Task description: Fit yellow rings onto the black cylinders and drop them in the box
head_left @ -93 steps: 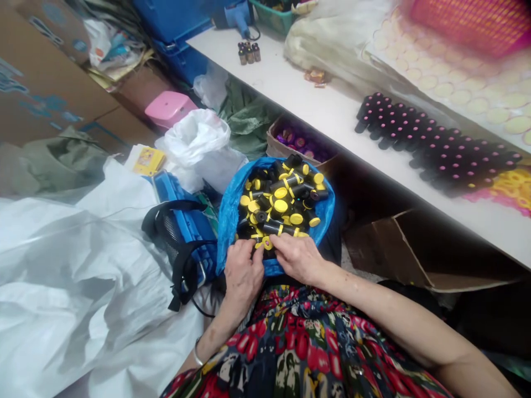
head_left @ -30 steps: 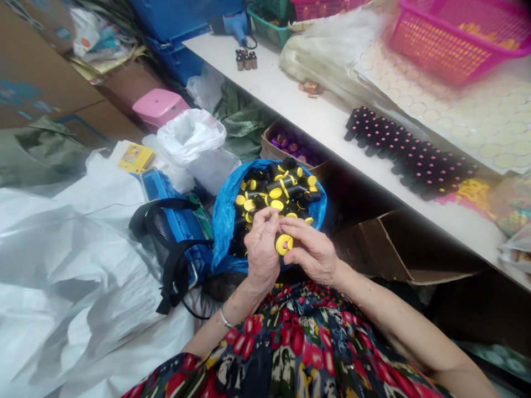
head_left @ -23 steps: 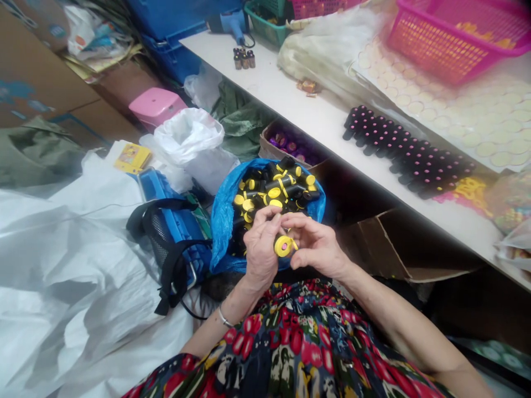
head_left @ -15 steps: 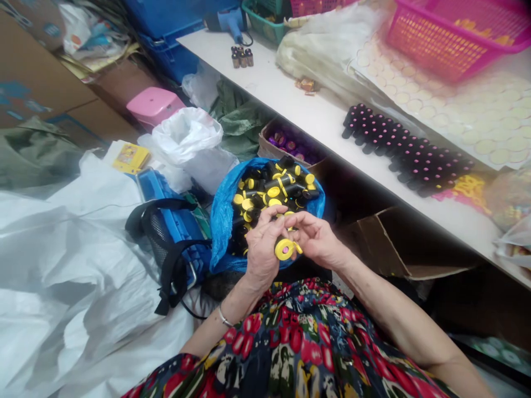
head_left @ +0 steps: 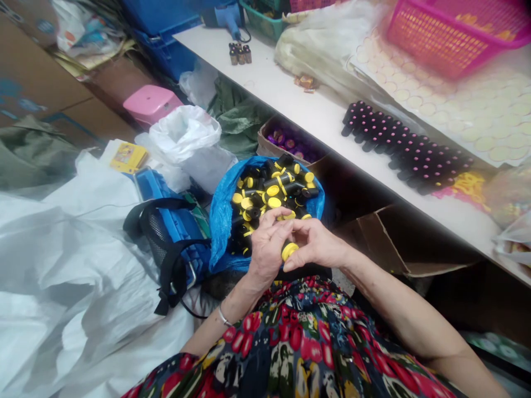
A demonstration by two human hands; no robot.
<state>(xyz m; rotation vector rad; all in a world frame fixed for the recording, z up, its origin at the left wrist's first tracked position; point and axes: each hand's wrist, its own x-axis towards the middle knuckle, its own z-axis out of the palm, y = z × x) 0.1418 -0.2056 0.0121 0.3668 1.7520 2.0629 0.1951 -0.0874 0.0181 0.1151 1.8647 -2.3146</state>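
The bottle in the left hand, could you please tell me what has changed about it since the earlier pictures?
A moment ago its yellow cap stood open on a pink centre; now it looks closed, the pink hidden. The right hand moved its thumb leftward to the cap; the left hand keeps hold of the bottle. The blue bag stayed put.

"What's at the centre of the frame?"

"The left hand (head_left: pixel 265 249) grips a small black cylinder with a round yellow cap (head_left: pixel 290 252). The right hand (head_left: pixel 317 243) curls close around it, thumb at the cap."

"And just above the hands?"

"A blue plastic bag (head_left: pixel 218 232), filled with loose black cylinders with yellow caps (head_left: pixel 272 190)."

"Upper right?"

"A bright pink lattice basket (head_left: pixel 435 41); below it, black cylinders with pink tips (head_left: pixel 409 145) packed together on a long white table (head_left: pixel 257 77)."
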